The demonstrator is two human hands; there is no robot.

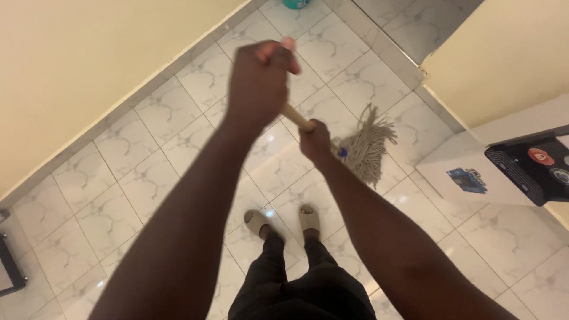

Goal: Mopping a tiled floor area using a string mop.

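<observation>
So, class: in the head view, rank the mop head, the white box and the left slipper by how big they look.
1. white box, though cut off by the frame
2. mop head
3. left slipper

The left hand (259, 83) covers the top of the wooden mop handle (297, 118), and its fingers are blurred. The right hand (315, 141) hides the handle's lower stretch. A teal container (296, 3) at the far edge is cut off, as is the black frame (10, 261) at left.
</observation>
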